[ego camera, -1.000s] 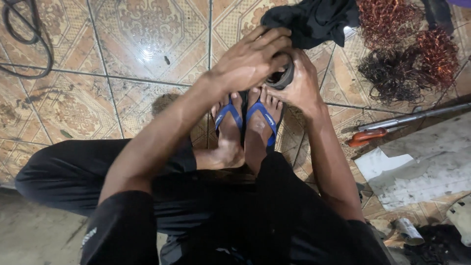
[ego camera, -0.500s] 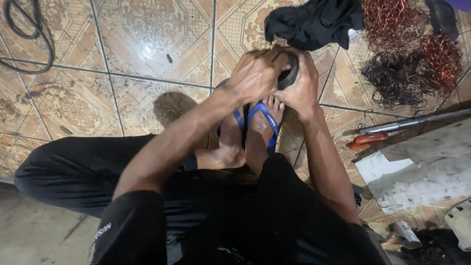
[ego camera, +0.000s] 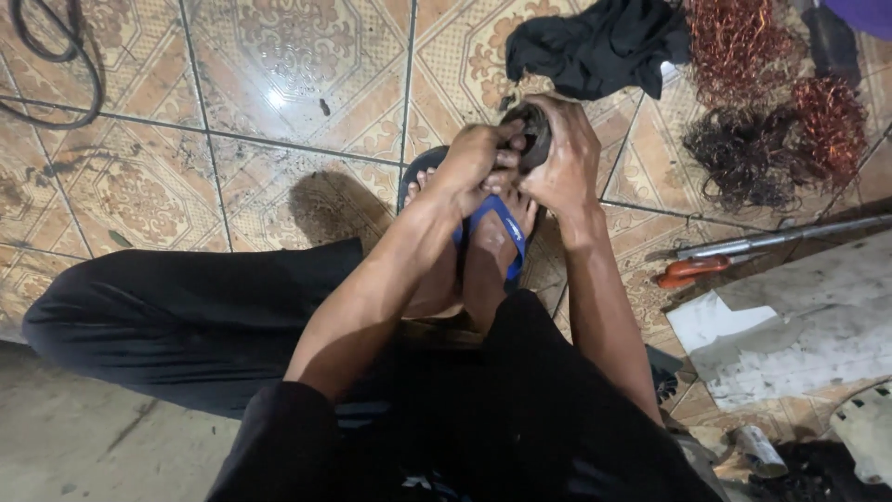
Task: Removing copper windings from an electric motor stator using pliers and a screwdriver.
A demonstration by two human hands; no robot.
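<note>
From left to right, I see my left hand and right hand each closed in a grip on a dark round metal part, held above my blue sandals over the tiled floor, with copper wire coils lying farther right.

Your left hand and right hand met on a round part above your feet; cloth lay just beyond, wire coils to the right.
</note>
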